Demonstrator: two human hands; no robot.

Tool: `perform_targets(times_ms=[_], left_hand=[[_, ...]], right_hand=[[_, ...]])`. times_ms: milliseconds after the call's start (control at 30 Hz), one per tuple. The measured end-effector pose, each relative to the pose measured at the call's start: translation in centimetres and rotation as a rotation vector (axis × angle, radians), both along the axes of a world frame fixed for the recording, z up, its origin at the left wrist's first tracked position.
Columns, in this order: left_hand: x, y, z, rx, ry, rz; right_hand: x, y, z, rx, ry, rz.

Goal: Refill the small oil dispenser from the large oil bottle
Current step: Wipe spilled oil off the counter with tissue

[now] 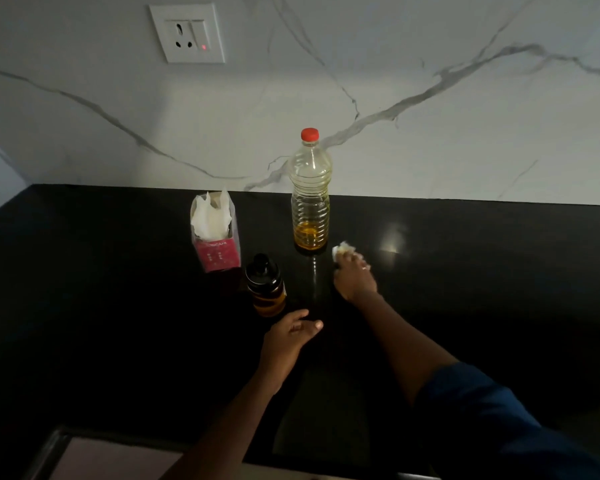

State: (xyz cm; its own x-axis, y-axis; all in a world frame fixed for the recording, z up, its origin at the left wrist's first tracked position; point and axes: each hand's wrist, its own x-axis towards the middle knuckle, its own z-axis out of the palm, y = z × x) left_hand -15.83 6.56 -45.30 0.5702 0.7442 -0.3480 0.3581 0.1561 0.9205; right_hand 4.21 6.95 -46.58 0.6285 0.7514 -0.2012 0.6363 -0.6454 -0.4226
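Head view: the right hand [355, 277] has its fingers curled down over a wad [343, 250] of white tissue and pins it to the counter [118, 306], just right of the bottle [310, 195] base. The left hand [288, 337] is relaxed, with fingers loosely spread. It holds nothing and lies just in front of the dispenser [265, 289] without touching it.

Step in hand, as judged: wiping oil from the counter after pouring. Both vessels stand upright and capped, so the refill itself appears complete.

Procedure:
- Press the wad flat and draw it in short strokes away from the bottle, so that the hand does not knock it.
- Turn the wad to a dry face when it yellows. One edge already looks stained.
- Steady the dispenser with the left hand if wiping passes near it.
- Take a fresh sheet from the tissue box [215, 237], left of the bottle, for a final pass.

Materials:
- Bottle: clear ribbed plastic, tall and narrow-waisted, with a red cap [309, 134]. Only a shallow amber layer lies at the bottom, so it is light and likely to tip.
- Dispenser: short, dark cylinder with a black top and amber oil in its lower part.
- Counter: polished black stone, reflective. Oil film is hard to see on it, so check against the glare.
- Wall [430, 133]: white marble with grey veins.
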Motion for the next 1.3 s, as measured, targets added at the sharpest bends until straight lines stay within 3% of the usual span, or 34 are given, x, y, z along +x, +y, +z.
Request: perform_targets(times_ms=[167,300,433,567,733,867,1000,1067,1133,1200,1300], left_hand=[[1.5,-0.1,-0.4,-0.002,-0.038,0.063],[2.7,-1.4,0.3,-0.031,-0.034,0.111],[3.6,-4.7,0.4,-0.163,-0.069,0.058],[3.8,-9.0,1.3,-0.268,-0.194,0.092],[2.4,-14.0,1.0,-0.217,-0.176,0.115],[0.9,-17.0,0.7,-0.193,-0.179,0.154],[-1.0,-19.7,1.7,-0.284,-0.227,0.214],[-2.1,-20.9,2.2,-0.338,-0.263,0.196],[-3.1,-21.9,2.1,-0.366,-0.276,0.163],[-4.2,-23.1,1.7,-0.374,-0.239,0.148],[-5.8,-25.4,0.5,-0.416,-0.198,0.177]], right_hand=[[-5.6,-3.0,0.5,-0.067,0.046,0.395],[-7.5,-8.7,1.9,-0.091,0.081,0.520],[-7.7,-12.5,2.8,0.052,0.133,0.377],[-7.9,-15.5,2.6,0.285,0.243,0.008],[-9.9,-19.7,2.9,0.545,0.472,-0.265],[-12.2,-22.6,2.6,0.609,0.488,-0.261],[-14.6,-25.5,3.4,0.631,0.740,-0.065],[-15.0,-27.3,3.4,0.573,0.640,0.051],[-15.2,-29.1,2.9,0.490,0.405,0.102],[-16.0,-31.1,2.0,0.490,0.206,0.058],[-17.7,-33.6,0.7,0.563,0.125,-0.039]])
